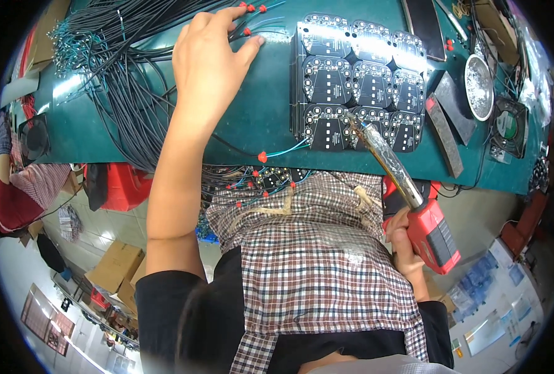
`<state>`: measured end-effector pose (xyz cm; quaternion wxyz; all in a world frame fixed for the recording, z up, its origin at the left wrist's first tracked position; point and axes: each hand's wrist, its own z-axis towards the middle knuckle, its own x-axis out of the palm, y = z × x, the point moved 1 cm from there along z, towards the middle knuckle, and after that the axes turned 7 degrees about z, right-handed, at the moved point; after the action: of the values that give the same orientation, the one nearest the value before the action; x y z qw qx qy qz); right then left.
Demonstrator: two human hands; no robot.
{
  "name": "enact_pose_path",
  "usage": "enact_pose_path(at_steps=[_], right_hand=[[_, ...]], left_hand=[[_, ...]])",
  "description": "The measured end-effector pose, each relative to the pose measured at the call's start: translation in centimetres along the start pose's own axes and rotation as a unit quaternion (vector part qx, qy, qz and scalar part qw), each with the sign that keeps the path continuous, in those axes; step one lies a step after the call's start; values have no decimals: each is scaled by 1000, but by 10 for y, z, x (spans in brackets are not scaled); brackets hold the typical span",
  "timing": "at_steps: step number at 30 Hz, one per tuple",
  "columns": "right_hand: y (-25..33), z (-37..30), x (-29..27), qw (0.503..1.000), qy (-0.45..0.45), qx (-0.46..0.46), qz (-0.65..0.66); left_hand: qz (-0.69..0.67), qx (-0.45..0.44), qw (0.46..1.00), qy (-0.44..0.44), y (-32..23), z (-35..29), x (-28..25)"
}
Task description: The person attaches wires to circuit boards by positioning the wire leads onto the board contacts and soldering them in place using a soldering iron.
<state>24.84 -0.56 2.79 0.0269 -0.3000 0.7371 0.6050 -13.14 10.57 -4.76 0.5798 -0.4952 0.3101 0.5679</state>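
At eleven o'clock our left hand (209,65) is spread over the black wires (118,81); at four our right hand (404,249) grips the soldering iron (406,185), tip over the circuit boards (368,86) at one; we seem to be picking out a wire, which next calls for a clean pinch

Tilted red soldering iron (425,221), stacked black boards (371,86)

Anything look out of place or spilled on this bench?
Mildly odd: a few small red pieces appear loose on the green table, beside the dark panel, whereas similar ones sit on the black wires.
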Motion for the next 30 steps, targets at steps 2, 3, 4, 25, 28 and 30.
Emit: enact_pose_path(at_steps=[2,3,4,25,28,30], right_hand=[[-1,1,1,999,-10,18,36],[0,2,0,999,-10,18,36],[-1,3,-1,1000,1,5,11],[6,17,4,998,9,14,53],[4,22,11,999,23,-28,15],[-2,21,14,998,32,-40,26]], left_hand=[[-58,-3,998,35,-1,8,0],[-58,-3,998,35,-5,11,-2],[-128,-71,988,40,-20,21,-10],[-440,-162,872,139,-44,-35,-40],[-410,-162,884,154,-57,-44,-50],[-370,-136,909,136,-61,-48,-50]])
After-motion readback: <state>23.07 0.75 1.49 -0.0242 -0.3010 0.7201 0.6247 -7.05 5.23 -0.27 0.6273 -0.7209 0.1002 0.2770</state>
